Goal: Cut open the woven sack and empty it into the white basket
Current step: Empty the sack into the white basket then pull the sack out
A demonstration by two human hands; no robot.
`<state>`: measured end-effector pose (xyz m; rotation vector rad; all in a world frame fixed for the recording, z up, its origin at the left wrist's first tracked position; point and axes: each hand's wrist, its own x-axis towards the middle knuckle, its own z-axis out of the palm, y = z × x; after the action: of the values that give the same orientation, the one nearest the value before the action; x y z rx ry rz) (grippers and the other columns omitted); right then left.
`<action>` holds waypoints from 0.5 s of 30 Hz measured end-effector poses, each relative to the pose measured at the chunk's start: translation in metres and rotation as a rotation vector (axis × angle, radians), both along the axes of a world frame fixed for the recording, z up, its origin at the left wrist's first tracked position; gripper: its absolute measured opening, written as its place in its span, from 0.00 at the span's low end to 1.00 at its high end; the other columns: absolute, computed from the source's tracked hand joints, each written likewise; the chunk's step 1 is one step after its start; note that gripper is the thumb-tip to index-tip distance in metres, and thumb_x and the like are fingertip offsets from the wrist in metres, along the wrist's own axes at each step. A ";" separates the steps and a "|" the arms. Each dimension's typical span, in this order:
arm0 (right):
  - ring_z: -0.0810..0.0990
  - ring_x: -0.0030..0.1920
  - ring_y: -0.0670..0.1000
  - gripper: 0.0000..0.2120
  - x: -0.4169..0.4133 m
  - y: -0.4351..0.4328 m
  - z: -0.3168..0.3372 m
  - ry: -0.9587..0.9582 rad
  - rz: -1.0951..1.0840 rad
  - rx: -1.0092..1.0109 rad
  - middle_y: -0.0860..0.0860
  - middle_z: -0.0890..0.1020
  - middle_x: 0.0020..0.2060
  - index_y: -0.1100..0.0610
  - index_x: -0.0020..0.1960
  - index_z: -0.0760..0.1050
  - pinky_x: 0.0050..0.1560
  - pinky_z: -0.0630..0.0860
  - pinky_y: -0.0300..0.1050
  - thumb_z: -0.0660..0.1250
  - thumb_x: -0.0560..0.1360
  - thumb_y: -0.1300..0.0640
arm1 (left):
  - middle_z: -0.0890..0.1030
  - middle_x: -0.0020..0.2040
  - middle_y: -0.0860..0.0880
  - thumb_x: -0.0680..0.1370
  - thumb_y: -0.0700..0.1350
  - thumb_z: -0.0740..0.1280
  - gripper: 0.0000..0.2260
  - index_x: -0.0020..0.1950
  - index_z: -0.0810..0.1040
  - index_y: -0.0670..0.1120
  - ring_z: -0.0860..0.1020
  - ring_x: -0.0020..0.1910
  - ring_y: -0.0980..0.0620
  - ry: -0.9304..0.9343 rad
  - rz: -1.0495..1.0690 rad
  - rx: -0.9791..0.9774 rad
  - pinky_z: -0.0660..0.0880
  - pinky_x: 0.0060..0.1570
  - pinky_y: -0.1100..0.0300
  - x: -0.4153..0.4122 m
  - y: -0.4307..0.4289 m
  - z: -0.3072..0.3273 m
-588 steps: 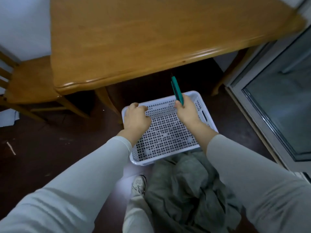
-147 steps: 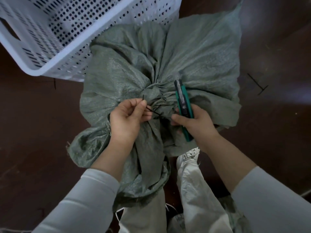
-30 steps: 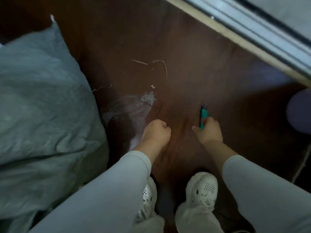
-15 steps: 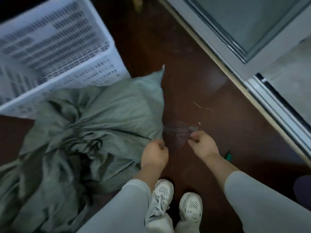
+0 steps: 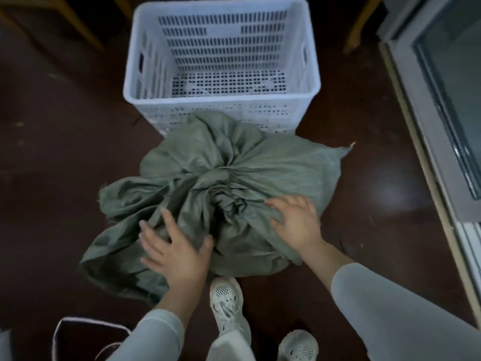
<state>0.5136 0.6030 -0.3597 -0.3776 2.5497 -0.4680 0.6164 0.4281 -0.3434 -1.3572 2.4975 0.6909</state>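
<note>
A grey-green woven sack lies bunched on the dark floor, its gathered mouth facing up at the middle. My left hand rests on the sack's near left folds with fingers spread. My right hand lies flat on the near right side, fingers apart, just beside the gathered mouth. Neither hand holds anything. Directly beyond the sack stands the white perforated basket, which has nothing in it. The green cutter is out of view.
A metal door frame with glass runs along the right. Wooden furniture legs stand behind the basket. A dark bag with a white rim sits at bottom left. My white shoes stand just in front of the sack.
Both hands have left the bare floor on the right and come down spread on the sack. The cutter, set on the floor a second ago, is gone from view. The view has swung back to sack and basket.
</note>
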 end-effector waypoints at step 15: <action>0.53 0.75 0.62 0.46 -0.043 -0.181 -0.049 -0.032 0.671 0.342 0.53 0.46 0.77 0.35 0.73 0.35 0.69 0.38 0.73 0.68 0.72 0.50 | 0.40 0.76 0.33 0.47 0.79 0.65 0.67 0.77 0.40 0.54 0.43 0.76 0.36 0.078 0.861 0.286 0.48 0.75 0.43 0.042 -0.065 -0.032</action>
<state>0.4706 0.4221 -0.4083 -1.0226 2.2270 0.2060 0.6580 0.3631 -0.3756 -2.2912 1.6704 1.2029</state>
